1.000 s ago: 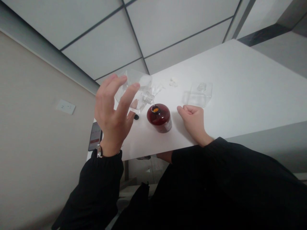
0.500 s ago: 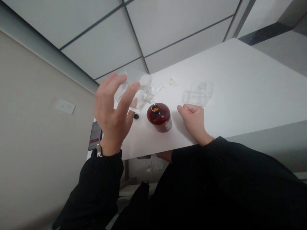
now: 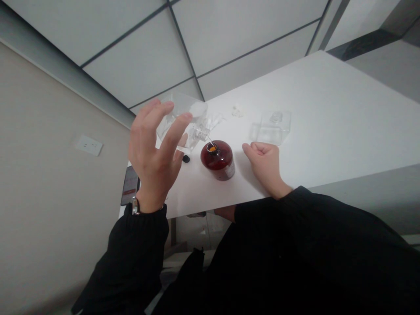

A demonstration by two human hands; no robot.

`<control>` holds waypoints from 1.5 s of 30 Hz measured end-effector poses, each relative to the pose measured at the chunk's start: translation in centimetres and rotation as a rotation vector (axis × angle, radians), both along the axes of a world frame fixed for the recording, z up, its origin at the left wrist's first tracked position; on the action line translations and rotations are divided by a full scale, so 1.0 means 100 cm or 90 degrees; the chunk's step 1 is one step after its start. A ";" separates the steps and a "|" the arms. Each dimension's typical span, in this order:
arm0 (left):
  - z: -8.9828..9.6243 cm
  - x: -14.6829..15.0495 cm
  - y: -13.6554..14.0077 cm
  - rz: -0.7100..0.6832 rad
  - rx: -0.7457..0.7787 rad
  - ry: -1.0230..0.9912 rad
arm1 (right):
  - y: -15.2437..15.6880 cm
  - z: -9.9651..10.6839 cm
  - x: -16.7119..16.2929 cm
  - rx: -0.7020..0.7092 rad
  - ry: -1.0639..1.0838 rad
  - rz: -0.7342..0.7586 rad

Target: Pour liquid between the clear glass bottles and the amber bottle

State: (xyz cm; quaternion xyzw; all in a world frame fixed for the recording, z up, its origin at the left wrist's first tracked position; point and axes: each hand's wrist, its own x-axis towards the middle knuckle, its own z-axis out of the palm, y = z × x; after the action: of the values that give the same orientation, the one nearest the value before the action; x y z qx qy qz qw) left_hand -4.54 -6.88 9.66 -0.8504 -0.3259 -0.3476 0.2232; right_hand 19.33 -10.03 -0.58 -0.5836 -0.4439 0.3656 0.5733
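Note:
My left hand (image 3: pixel 155 146) is closed around a clear square bottle (image 3: pixel 197 111), tilted so its threaded neck points down to the right. From that neck a thin stream of clear liquid falls into the open mouth of a dark red-brown round bottle (image 3: pixel 221 164). The brown bottle stands upright on the white table, with a label on its right side. My right hand (image 3: pixel 263 162) rests on the table to the right of it, curled into a fist and apart from the bottle. Nothing shows in its fingers.
A small black cap (image 3: pixel 186 159) lies left of the brown bottle. Beyond my right fist is a clear plastic container (image 3: pixel 272 131), with a crumpled whitish scrap (image 3: pixel 236 111) farther back. A phone (image 3: pixel 129 187) lies at the table's left edge, near a wall socket (image 3: pixel 89 145).
The stream from the clear bottle looks longer and more distinct, and the bottle's neck sits very slightly farther left. Both hands hold nearly the same places.

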 end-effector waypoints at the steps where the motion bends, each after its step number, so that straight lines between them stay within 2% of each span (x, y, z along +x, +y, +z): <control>1: 0.000 0.000 0.000 -0.002 -0.001 -0.004 | 0.000 0.000 0.000 0.001 0.000 0.000; 16: -0.002 -0.002 0.000 0.019 -0.011 -0.002 | -0.001 -0.001 0.001 0.007 0.002 -0.006; 21: -0.003 -0.004 0.002 0.011 -0.056 -0.009 | -0.001 0.001 0.002 0.007 0.006 -0.023; 26: -0.003 -0.004 0.001 0.022 -0.043 0.005 | 0.000 0.003 0.002 0.009 0.005 -0.035; 37: 0.001 0.004 -0.002 0.043 -0.055 -0.051 | 0.001 0.001 0.004 0.018 0.002 -0.039; 45: 0.003 0.004 -0.004 0.047 -0.020 -0.005 | 0.001 0.001 0.004 0.022 0.000 -0.039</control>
State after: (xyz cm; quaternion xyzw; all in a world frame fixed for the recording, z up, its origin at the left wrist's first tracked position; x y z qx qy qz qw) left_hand -4.18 -7.28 9.99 -0.8397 -0.3632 -0.3377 0.2213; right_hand 19.73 -9.91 -0.45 -0.5872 -0.4323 0.3402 0.5938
